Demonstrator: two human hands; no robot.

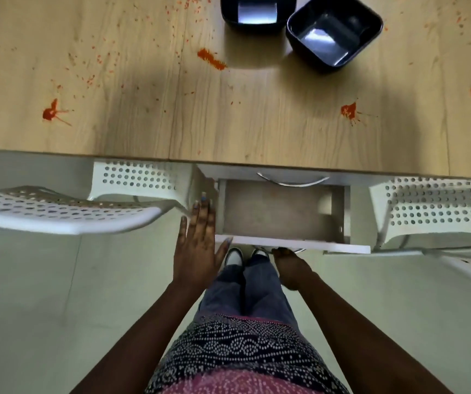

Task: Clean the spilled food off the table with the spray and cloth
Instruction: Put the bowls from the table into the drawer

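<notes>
Red sauce is spattered over the wooden table [257, 123], with blobs at the left [50, 111], the middle [211, 58] and the right [348, 110], and fine specks around them. Under the table's near edge a drawer [279, 211] stands pulled out, and its inside looks empty. My left hand [197, 251] is flat and open, fingers spread, against the drawer's left front corner. My right hand [291, 268] curls under the white drawer front [328, 245] at its metal handle. No spray bottle or cloth is in view.
Two dark square bowls [333, 32] [257, 9] stand at the table's far middle. A white perforated chair [58, 211] is at the left and another [433, 209] at the right, both tucked by the table. A second handle [292, 180] shows above the drawer.
</notes>
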